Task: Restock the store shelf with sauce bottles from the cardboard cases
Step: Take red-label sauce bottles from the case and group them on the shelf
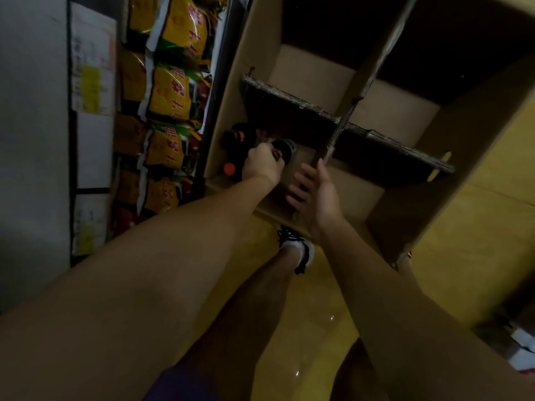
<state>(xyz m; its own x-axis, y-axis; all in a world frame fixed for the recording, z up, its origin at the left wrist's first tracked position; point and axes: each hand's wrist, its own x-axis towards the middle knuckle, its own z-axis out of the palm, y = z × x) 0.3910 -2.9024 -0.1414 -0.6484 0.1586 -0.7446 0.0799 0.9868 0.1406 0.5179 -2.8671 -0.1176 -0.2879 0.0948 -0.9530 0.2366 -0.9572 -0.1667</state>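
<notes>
A dark bottle (pixel 282 151) is gripped by the left hand (pixel 262 164) inside the case (pixel 405 204). The right hand (pixel 315 195) is held open beside the divider (pixel 341 123), fingers spread.

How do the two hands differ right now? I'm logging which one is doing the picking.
The left hand is curled round a dark sauce bottle in the cardboard case; the right hand is open, fingers spread, holding nothing. The left reaches deeper into its compartment; the right hovers beside the divider. Both are bare.
</notes>
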